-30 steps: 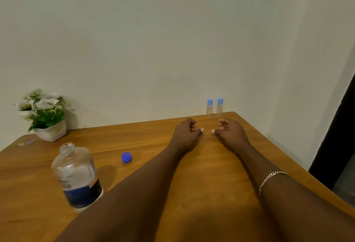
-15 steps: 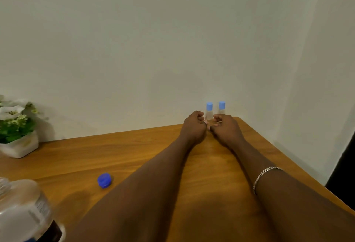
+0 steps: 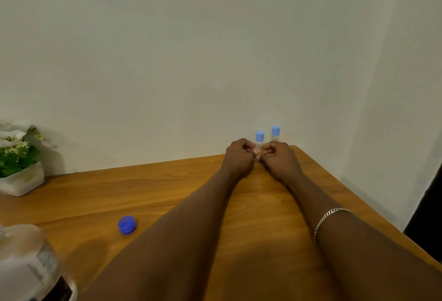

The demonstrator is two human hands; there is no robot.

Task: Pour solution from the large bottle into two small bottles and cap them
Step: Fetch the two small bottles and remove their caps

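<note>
Both small bottles (image 3: 259,141) stand capped at the table's (image 3: 167,181) far corner. Your left hand (image 3: 239,157) and right hand (image 3: 278,159) curl at their bases; grip itself hidden. Large bottle (image 3: 28,265) stands open, near-left. Step: fetching. Next: uncap them.

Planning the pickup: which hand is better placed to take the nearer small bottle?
Left, probably. The left hand sits directly before the nearer small bottle; the right hand is closer to the farther one.

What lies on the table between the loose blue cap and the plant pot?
Nothing: in the head view, only bare wooden table separates the blue cap from the plant pot.
</note>
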